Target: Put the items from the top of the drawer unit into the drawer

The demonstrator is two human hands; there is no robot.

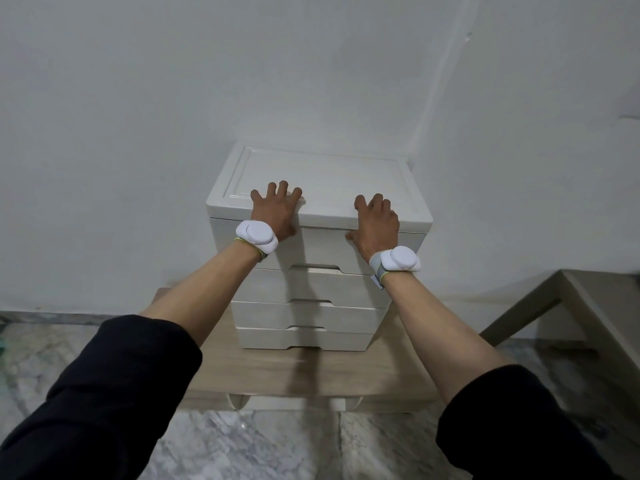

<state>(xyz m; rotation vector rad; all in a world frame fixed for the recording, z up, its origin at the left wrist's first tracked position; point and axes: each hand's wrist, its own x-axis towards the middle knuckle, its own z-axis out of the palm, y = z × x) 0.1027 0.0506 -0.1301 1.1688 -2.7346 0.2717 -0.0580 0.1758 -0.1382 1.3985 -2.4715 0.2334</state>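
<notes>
A white drawer unit (322, 174) with several shut drawers stands on a low wooden table (277, 372) in the room's corner. Its flat top shows no items on it. My left hand (275, 211) rests at the front left edge of the top, fingers spread over the rim and thumb down on the top drawer's front. My right hand (375, 221) lies at the front right edge the same way, fingers on top and thumb against the drawer front. Neither hand holds a loose object. Both wrists wear white bands.
White walls close in behind and to the right of the unit. A second wooden table (568, 296) stands at the right. The floor (242, 445) is grey marble. Dark sleeves cover my upper arms.
</notes>
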